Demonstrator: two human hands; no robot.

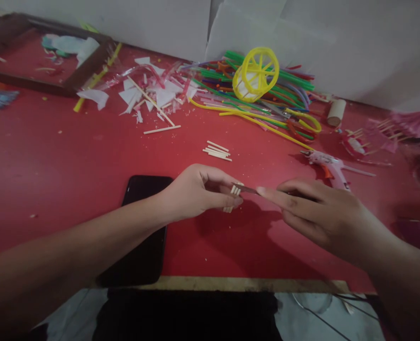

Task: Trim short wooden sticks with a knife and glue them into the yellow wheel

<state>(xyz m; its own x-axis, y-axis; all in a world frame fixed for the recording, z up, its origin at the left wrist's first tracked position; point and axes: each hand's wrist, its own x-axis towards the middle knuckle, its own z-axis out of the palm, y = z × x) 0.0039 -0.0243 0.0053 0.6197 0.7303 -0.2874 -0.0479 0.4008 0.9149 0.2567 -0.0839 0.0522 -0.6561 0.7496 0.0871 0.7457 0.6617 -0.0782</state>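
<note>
My left hand (199,192) pinches a small bundle of short wooden sticks (233,196) between thumb and fingers, just above the red table (71,161). My right hand (314,213) is closed round a thin blade-like tool (247,189) whose tip touches the top of the sticks. The index finger lies stretched along the tool. The rest of the tool is hidden in the hand.
A black phone (142,227) lies under my left forearm. More cut sticks (217,150) lie beyond the hands. A pink glue gun (328,166) sits to the right. At the back lie coloured straws (266,94), a yellow wheel (255,73), paper scraps (153,92), a wooden frame (75,78).
</note>
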